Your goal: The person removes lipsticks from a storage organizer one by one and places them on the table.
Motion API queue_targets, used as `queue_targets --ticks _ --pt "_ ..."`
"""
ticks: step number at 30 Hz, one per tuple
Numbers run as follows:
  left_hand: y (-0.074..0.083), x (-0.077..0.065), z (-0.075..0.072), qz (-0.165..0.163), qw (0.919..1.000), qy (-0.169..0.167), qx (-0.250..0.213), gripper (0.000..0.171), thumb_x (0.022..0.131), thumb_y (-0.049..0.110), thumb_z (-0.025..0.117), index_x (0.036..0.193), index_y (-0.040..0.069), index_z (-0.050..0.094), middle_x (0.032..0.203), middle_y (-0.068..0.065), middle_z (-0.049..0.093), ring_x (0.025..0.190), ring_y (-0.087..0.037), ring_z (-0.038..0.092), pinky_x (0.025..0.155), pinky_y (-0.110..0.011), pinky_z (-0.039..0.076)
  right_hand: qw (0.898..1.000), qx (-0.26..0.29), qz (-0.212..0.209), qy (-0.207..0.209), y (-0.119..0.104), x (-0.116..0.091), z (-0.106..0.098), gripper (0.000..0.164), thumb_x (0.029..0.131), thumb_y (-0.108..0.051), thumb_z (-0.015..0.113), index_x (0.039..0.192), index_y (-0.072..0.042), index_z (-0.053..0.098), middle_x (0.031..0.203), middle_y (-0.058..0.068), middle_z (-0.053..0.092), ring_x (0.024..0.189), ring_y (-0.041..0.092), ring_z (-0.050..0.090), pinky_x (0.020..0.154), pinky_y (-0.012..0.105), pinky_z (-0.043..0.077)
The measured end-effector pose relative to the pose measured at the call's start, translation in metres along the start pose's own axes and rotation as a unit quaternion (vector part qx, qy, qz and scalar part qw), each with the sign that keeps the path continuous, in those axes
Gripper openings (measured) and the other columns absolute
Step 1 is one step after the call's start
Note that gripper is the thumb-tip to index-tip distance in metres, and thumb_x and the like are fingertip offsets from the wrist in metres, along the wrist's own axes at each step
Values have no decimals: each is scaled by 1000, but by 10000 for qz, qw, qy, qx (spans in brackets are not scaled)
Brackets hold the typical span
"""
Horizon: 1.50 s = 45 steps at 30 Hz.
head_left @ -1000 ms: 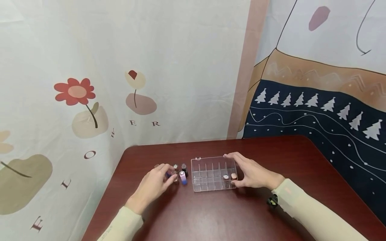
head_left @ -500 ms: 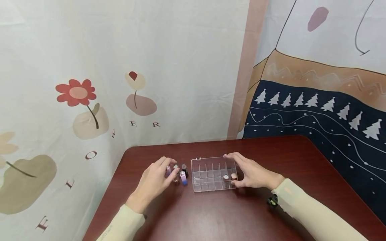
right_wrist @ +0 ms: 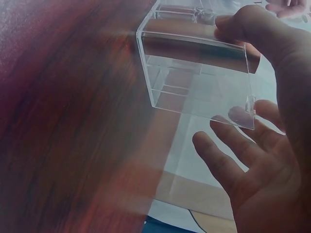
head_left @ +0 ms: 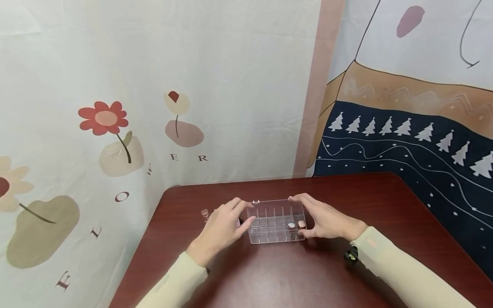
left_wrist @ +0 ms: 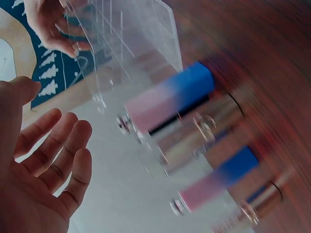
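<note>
The tabletop is glossy reddish-brown, with dark wood grain and rounded far corners. Slightly toward 12 o'clock from its middle sits a clear compartment box. Near the box, at its 9 o'clock, small tubes stand upright: two pink-to-blue tubes, a partly hidden dark tube and two blurred golden-brown tubes.
</note>
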<state>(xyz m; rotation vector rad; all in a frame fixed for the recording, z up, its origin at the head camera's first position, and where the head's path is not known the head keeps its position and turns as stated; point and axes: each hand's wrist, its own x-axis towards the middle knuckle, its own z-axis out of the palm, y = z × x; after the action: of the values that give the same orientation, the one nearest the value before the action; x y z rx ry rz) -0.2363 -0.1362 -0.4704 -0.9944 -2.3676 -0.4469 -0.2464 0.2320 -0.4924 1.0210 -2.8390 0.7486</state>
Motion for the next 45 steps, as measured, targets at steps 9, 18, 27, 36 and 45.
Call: queue_targets --ticks 9,18,27,36,45 --pt "20 22 20 288 9992 -248 -156 30 104 31 90 127 15 80 111 1 80 76 -14 73 74 -33 66 9999 -73 -96 -87 -2 0 -5 105 89 -31 103 174 -12 45 170 8 54 142 31 71 118 54 64" --pt "32 32 41 302 9972 -662 -191 33 108 38 84 132 17 78 119 -1 81 91 -17 78 86 -36 70 9997 -174 49 -190 -4 -3 -10 114 88 -33 104 180 -17 38 172 7 52 134 26 73 107 52 69" --pt "42 36 49 272 9949 -918 -309 35 108 40 84 131 14 78 119 -2 81 95 -18 83 82 -36 70 9997 -197 -102 -47 -1 2 -10 102 89 -33 102 172 -12 47 160 5 62 126 14 71 111 48 67" --pt "52 40 61 266 9915 -1251 -241 33 110 43 81 132 19 77 117 3 80 92 -14 82 82 -30 68 9998 -74 -5 -156 1 3 -12 101 89 -34 103 170 -12 48 157 5 65 125 14 71 112 51 67" --pt "56 43 69 232 9872 -1576 -96 36 111 52 78 130 21 78 116 5 81 90 -8 81 79 -26 68 9997 94 107 -223 2 4 -12 101 88 -35 103 170 -14 48 159 5 65 127 14 72 115 51 66"
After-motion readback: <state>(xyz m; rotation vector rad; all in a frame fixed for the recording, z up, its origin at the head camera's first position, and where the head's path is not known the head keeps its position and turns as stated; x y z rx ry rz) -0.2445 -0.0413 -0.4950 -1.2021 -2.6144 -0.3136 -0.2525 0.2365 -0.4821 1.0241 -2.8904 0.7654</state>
